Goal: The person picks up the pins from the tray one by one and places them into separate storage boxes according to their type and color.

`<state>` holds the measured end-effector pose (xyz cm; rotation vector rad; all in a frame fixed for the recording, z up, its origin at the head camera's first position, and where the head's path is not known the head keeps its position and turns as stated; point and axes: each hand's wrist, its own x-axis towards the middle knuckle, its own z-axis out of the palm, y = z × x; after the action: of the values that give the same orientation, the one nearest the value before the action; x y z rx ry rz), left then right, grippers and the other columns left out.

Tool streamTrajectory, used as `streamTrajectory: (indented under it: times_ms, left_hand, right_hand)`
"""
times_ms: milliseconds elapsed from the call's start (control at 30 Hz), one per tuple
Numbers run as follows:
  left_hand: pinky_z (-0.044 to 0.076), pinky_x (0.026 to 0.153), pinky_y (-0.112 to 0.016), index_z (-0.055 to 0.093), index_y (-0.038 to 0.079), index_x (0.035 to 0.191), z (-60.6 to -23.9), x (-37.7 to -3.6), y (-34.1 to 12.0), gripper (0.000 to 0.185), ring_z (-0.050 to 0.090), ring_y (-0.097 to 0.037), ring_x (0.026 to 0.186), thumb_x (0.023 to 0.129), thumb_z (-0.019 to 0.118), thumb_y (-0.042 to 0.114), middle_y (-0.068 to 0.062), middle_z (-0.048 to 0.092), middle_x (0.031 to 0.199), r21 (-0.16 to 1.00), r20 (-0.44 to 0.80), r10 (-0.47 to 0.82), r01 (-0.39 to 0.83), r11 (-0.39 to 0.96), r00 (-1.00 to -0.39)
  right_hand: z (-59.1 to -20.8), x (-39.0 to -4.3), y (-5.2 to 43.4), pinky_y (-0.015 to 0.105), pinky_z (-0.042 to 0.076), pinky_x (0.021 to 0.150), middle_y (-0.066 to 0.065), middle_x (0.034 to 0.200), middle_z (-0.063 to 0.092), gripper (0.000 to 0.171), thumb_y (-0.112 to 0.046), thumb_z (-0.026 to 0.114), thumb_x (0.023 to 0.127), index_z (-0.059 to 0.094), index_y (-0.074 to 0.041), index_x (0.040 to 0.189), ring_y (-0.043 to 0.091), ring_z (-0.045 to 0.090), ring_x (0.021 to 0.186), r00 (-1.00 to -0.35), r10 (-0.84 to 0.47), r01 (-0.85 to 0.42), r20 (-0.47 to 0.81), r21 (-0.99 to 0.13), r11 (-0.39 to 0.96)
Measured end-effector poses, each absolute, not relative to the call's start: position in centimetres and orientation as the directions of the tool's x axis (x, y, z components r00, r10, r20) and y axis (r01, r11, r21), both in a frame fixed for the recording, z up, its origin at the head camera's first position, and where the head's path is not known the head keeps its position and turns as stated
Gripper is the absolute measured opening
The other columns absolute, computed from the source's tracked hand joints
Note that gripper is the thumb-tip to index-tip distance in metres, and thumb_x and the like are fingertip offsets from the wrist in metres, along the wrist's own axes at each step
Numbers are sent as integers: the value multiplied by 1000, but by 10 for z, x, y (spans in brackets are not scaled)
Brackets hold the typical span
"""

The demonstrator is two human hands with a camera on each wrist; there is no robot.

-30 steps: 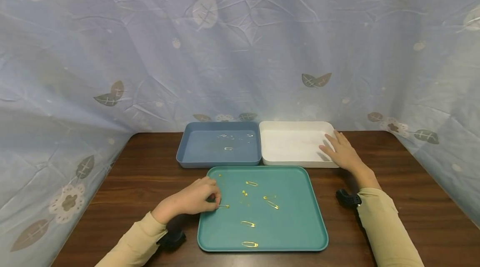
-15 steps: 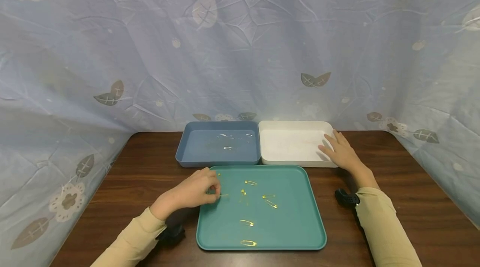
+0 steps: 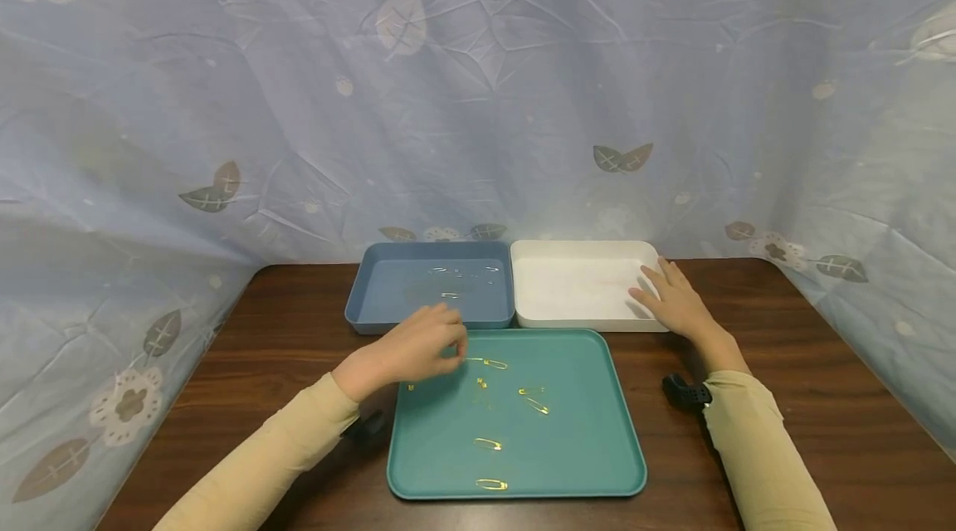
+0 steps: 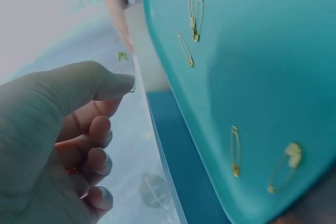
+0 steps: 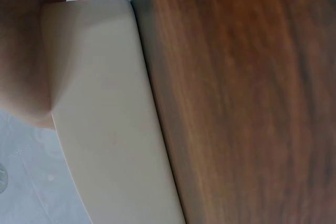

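The left hand (image 3: 407, 351) hovers over the far left corner of the teal tray (image 3: 575, 465), fingers curled, thumb and fingertip pinching a small gold safety pin (image 4: 125, 69), which seems to hang clear of the tray, though the wrist view is tight. More safety pins (image 3: 489, 444) lie scattered on the tray. The right hand (image 3: 672, 303) rests flat, fingers straight, on the near right rim of the white bin (image 3: 582, 319), beside the blue bin (image 3: 366, 299) on the counter (image 3: 821, 398).

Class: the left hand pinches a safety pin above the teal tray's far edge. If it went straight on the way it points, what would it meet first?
Probably the blue tray. The left hand, pinching a safety pin, points toward it; height above the rim is unclear.
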<state>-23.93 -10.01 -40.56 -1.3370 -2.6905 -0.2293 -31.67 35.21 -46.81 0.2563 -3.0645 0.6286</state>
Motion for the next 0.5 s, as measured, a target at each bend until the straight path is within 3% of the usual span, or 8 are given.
streamTrajectory:
  times_ms: [267, 500]
  left_hand:
    - [34, 67, -26, 67, 20, 82, -399, -260, -71, 5, 43, -13, 75, 85, 70, 17, 5, 56, 83, -64, 231, 827, 840, 538, -512]
    - [33, 68, -26, 66, 17, 82, -395, -276, -49, 5, 45, -15, 78, 83, 70, 15, 4, 55, 84, -147, 280, 832, 835, 530, -479]
  right_hand:
    - [-466, -315, 350, 69, 7, 114, 29, 161, 1, 79, -56, 39, 100, 23, -1, 153, 49, 0, 148, -988, -154, -148, 17, -383, 912]
    - [-466, -315, 350, 68, 7, 115, 30, 160, 2, 79, -56, 38, 100, 23, -1, 153, 49, -1, 148, -988, -156, -150, 15, -369, 917]
